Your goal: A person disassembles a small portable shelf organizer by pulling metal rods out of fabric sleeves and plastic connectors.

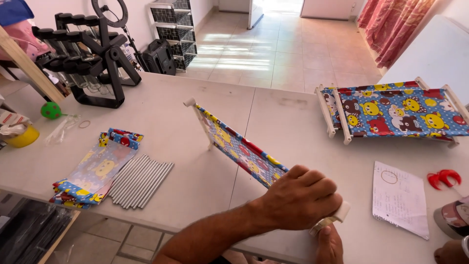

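Hands point(312, 215) on fabric rack point(239, 146), table edge point(146, 222) near.

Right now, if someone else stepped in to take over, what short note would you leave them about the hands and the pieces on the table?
Left hand: closed over the near end of a half-built cloth rack, at a white end cap.
Right hand: just under it, at the same end; grip hidden.
Done: one finished rack sits at the far right.
Left: folded cloth pieces and grey rods lie unused at the left.
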